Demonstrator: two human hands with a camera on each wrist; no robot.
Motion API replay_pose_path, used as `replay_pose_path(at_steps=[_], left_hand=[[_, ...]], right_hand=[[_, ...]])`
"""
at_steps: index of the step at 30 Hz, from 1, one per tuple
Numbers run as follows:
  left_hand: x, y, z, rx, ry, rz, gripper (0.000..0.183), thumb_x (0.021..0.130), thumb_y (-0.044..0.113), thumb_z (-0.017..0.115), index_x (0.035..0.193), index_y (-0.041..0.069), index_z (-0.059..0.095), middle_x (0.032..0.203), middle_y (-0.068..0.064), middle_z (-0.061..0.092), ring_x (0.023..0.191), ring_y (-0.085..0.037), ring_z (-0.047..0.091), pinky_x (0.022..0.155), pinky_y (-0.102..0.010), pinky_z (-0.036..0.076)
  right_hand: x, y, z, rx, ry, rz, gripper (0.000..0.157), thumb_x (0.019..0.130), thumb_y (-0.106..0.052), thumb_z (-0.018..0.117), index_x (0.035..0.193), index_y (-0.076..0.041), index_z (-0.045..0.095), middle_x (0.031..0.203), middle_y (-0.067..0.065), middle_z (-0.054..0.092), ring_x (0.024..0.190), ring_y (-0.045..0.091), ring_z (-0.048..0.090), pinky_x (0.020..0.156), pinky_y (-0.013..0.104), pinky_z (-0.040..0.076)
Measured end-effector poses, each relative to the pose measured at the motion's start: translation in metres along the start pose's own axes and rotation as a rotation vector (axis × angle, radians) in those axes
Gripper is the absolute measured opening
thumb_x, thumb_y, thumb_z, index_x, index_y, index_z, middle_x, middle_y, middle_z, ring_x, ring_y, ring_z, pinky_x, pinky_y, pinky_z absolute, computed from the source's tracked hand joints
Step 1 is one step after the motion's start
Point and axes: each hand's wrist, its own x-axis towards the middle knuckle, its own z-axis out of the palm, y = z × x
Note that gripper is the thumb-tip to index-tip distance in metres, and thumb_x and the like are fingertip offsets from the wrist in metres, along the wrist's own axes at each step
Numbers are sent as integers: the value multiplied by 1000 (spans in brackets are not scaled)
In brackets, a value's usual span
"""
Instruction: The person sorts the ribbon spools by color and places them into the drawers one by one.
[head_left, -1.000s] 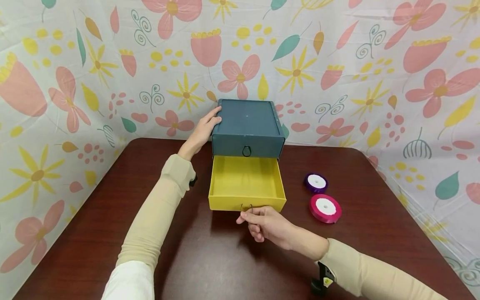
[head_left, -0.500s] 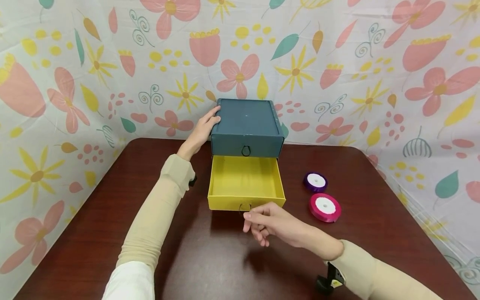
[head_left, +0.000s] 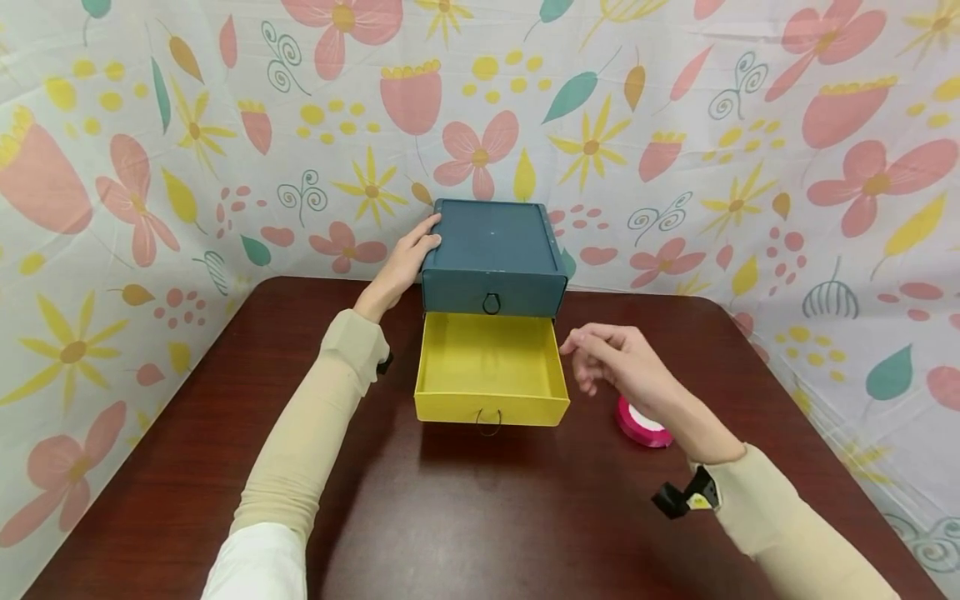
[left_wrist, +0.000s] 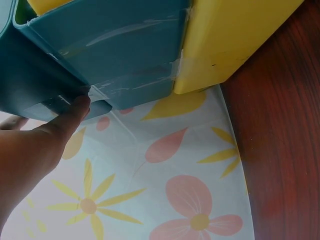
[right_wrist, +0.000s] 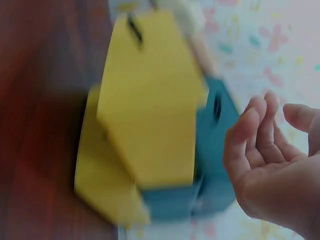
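Note:
My left hand [head_left: 401,265] rests against the left side of a blue-grey drawer box [head_left: 491,237], its fingers at the top edge. The left wrist view shows a finger of that left hand [left_wrist: 30,155] touching the blue-grey side. Below the upper drawer, a yellow drawer [head_left: 491,408] is pulled out and holds nothing; its dark loop handle [head_left: 489,429] hangs at the front. To the drawer's right, my right hand [head_left: 622,362] is in the air with loosely bent fingers and nothing in them. It overlaps a pink ribbon spool [head_left: 636,429] and hides the purple one.
Everything stands on a dark red-brown wooden table [head_left: 360,500]. A white cloth [head_left: 645,208] with printed flowers hangs behind and at both sides. The upper blue-grey drawer is closed and has its own black loop [head_left: 491,303].
My right hand has let go of the yellow drawer's loop and moved right and away from me, over the ribbon spools. The drawer stays pulled out; my left hand has not moved.

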Motion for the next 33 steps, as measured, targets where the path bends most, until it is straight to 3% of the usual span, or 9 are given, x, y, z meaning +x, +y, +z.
replay_pose_path(at_steps=[5,9,12,17,23,26,33], left_hand=[[0,-1,-1,4,1,-7,54,104,35,37,156,29,21,162,-1,19,133,-28,45,106,-49,41],[0,0,-1,-9,2,-15,54,104,36,37,155,31,21,162,1,17,132,-28,46,105,-49,42],[-7,10,-1,-16,-13,-34,54,104,32,36,156,28,20,163,-1,16,132,-30,46,104,-49,42],[-16,26,1,-19,-34,-51,55,105,27,35,157,24,18,163,-5,16,133,-33,45,104,-49,43],[-16,25,1,-14,-37,-40,55,105,27,35,157,23,18,162,-7,19,134,-33,45,106,-49,41],[-16,25,1,-5,-41,-34,55,105,27,35,157,22,17,162,-9,20,136,-33,42,108,-49,39],[-16,25,1,19,-41,-35,56,104,26,34,157,21,16,161,-11,20,139,-33,38,111,-49,37]], right_hand=[[16,28,-29,-304,209,-91,31,99,-30,55,96,-2,67,69,12,63,58,27,58,55,32,55],[24,51,-48,-611,344,-146,30,99,-32,55,95,-5,68,75,15,67,62,23,59,58,25,51],[27,69,-60,-789,390,-110,38,99,-38,52,104,-3,66,91,17,69,83,27,60,74,35,50],[25,92,-77,-952,287,147,71,95,-55,49,133,4,47,129,31,48,117,46,40,96,63,40],[24,111,-87,-1033,156,381,93,87,-65,52,148,0,29,141,36,34,125,53,32,99,70,35],[24,117,-90,-1038,119,407,92,86,-62,56,148,0,29,140,36,36,124,54,34,97,70,37],[24,127,-93,-1060,85,365,83,85,-49,66,142,5,39,132,37,45,116,54,39,89,66,43]])
